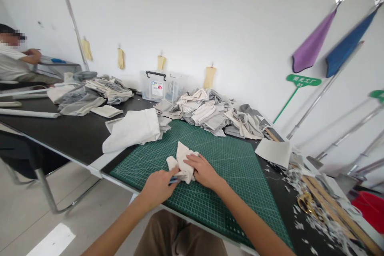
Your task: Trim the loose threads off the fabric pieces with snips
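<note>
A small crumpled piece of cream cloth (183,158) is bunched up over the green cutting mat (231,156), between my two hands. My left hand (159,186) is closed at its lower left side. A slim blue tool (173,180) pokes out from those fingers against the fabric; its exact kind is too small to tell. From the right, my right hand (204,170) has its fingers bent over the cloth and grips its edge. A larger folded cream cloth (135,130) lies on the mat's far left corner.
Behind the mat, a heap of cream and grey cloth pieces (207,110) sits beside a clear plastic box (160,87). Gold-handled scissors (305,203), scraps and wooden strips (328,206) lie at the right. More cloth (87,94) is piled left. Another person (15,58) sits far left.
</note>
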Demonstrator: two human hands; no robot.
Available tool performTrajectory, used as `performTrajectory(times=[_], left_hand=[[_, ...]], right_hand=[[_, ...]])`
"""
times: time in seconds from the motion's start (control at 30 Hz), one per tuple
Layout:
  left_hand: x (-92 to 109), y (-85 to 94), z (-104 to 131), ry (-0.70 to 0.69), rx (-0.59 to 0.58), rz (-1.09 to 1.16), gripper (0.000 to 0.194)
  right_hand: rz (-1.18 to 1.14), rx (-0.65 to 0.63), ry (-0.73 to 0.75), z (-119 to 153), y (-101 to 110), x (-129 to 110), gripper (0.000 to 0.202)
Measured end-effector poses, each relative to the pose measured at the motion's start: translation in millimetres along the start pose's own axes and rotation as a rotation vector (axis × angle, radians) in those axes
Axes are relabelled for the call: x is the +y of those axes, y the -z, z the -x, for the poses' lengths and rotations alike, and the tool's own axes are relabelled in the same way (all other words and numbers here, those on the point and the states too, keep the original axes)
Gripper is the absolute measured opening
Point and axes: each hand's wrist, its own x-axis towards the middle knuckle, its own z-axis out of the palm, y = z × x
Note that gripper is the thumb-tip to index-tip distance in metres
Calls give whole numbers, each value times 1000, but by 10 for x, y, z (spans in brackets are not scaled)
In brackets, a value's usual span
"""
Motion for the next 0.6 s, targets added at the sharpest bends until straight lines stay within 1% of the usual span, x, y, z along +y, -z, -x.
performTrajectory(times=[0.07,0.13,0.23,0.3,0.33,0.37,0.4,0.43,0.47,0.53,0.57,0.6], left_hand=[[-5,32,-75,-7,14,45,27],[-11,97,-134,-14,60,128,24],[-6,204,-220,-13,195,408,29],[0,249,-286,-8,250,537,32],[0,263,-317,-8,252,551,32],[-3,272,-339,-13,248,552,31],[-13,280,-347,-14,247,571,28],[-31,288,-333,-7,249,608,25],[-56,296,-291,16,250,659,28],[-134,303,-112,100,265,786,45],[-185,296,25,159,280,843,52],[-241,278,188,208,305,878,55]], right_hand=[[-57,62,0,7,-26,-16,55],[-141,104,2,69,12,-68,57],[-315,102,26,135,142,-227,61],[-439,75,19,97,185,-373,64],[-487,70,-1,50,172,-446,62],[-520,78,-30,-12,136,-509,57],[-539,106,-65,-82,80,-559,47],[-549,152,-104,-156,13,-591,36],[-559,206,-139,-228,-51,-604,27],[-591,314,-194,-357,-129,-579,26],[-605,365,-220,-416,-126,-550,27],[-610,417,-251,-478,-88,-518,29]])
